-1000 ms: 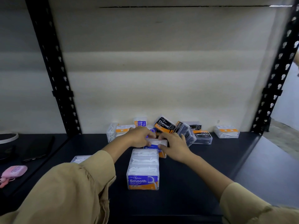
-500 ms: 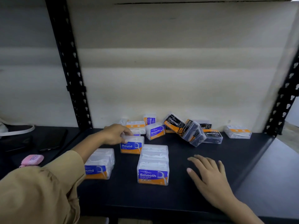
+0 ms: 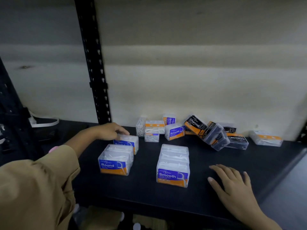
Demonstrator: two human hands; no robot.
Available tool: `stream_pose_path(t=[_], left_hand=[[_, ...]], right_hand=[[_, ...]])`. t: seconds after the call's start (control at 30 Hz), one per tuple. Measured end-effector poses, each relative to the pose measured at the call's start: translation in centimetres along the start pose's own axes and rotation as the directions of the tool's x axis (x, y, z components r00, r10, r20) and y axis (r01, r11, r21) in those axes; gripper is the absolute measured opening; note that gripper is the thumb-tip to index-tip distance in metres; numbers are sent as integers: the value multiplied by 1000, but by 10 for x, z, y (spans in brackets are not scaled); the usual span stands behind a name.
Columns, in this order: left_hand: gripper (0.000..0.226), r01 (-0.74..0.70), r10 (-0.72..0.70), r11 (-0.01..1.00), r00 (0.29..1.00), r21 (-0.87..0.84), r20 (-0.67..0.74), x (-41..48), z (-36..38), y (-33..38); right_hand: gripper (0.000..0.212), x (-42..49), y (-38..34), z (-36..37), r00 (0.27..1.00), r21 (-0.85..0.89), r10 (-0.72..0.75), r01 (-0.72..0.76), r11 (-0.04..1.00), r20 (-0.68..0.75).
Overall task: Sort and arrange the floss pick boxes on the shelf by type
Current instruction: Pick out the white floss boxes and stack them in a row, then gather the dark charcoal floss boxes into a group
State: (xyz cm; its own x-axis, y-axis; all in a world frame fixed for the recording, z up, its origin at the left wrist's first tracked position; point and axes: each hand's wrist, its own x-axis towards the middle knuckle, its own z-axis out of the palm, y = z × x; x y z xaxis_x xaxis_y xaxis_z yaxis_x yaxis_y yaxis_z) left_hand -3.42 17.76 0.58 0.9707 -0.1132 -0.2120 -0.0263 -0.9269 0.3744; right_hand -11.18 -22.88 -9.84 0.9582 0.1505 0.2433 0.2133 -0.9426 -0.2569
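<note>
Now we read "Round" on two clear boxes at left: the front Round box [image 3: 114, 163] and, just behind it, the rear Round box [image 3: 128, 142], which our left hand [image 3: 109, 131] grips from above with curled fingers. "Smooth" shows on three: the front Smooth box [image 3: 173, 175] near the shelf [image 3: 141, 195] edge, the back Smooth box [image 3: 174, 132] and the upright Smooth box [image 3: 169, 119] by the wall. Four Charcoal boxes [image 3: 195, 124] lie tumbled at back right. Our right hand [image 3: 232, 185] lies flat, fingers spread, on bare shelf beside the Smooth row.
</note>
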Motion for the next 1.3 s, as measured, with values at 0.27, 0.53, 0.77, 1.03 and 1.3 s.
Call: stream_pose_path(t=[0.27,0.53,0.77,1.03,1.3], left_hand=[[32,5,-7,1000,997,-24,-76,2,8,-6],[42,7,-7,1000,1000,2,-24,4,7,-13],[41,-2,1,1000,1000,31,17,1,4,-6],[24,-113,154,985,921,134,-359,33,16,80],[50,-176,256,953,905,248,-341,81,32,191]], right_hand=[[58,-2,-2,-4,1000,-11,4,-4,1000,21],[79,0,-1,-3,1000,-40,-3,4,999,12],[85,-2,-3,-6,998,-57,17,-14,998,56],[52,29,3,-19,999,56,48,-48,997,1],[50,117,10,-46,947,15,72,-71,997,-313]])
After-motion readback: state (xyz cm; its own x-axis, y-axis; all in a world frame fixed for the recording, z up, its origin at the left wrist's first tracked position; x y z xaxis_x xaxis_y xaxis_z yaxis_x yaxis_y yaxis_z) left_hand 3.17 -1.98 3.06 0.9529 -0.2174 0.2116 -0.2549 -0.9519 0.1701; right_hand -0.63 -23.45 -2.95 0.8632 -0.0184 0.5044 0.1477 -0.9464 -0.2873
